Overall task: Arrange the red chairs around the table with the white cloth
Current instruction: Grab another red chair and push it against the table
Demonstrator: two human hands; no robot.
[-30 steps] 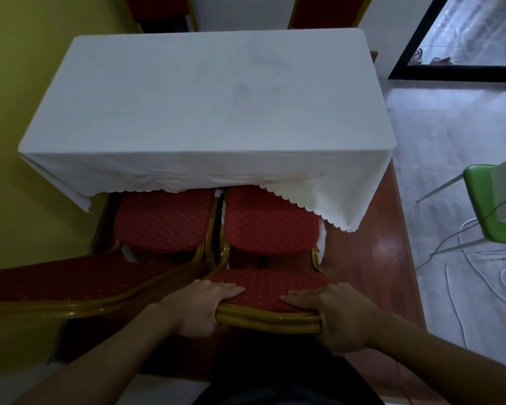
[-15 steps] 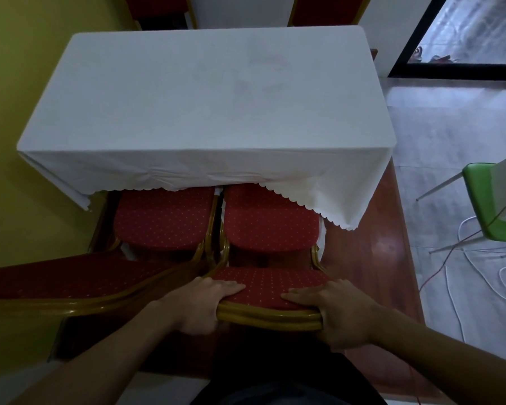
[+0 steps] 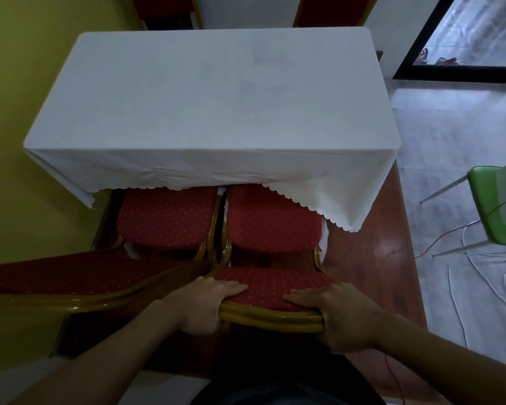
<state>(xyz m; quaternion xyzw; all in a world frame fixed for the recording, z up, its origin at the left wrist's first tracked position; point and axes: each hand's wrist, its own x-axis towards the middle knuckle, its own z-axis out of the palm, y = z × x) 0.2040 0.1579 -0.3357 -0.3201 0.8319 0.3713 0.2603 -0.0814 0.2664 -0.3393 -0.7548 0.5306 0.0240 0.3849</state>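
Note:
A table with a white cloth (image 3: 211, 95) fills the middle of the view. Two red chairs with gold frames stand side by side at its near edge, seats partly under the cloth: the left chair (image 3: 167, 220) and the right chair (image 3: 272, 223). My left hand (image 3: 205, 302) and my right hand (image 3: 342, 314) both grip the top of the right chair's backrest (image 3: 272, 287), fingers over the red padding, thumbs behind the gold rail. The left chair's backrest (image 3: 67, 276) stretches to the left edge. Two more red chair backs (image 3: 330, 10) show beyond the table's far side.
A yellow-green wall (image 3: 21, 83) runs close along the table's left side. A green chair (image 3: 497, 211) and loose white and red cables (image 3: 479, 276) lie on the grey tiles at right. A dark-framed glass door (image 3: 465, 33) is at top right. Reddish floor borders the table.
The chair I hold has slid slightly further toward the table, and the view has shifted a little with it. Both hands keep the same grip.

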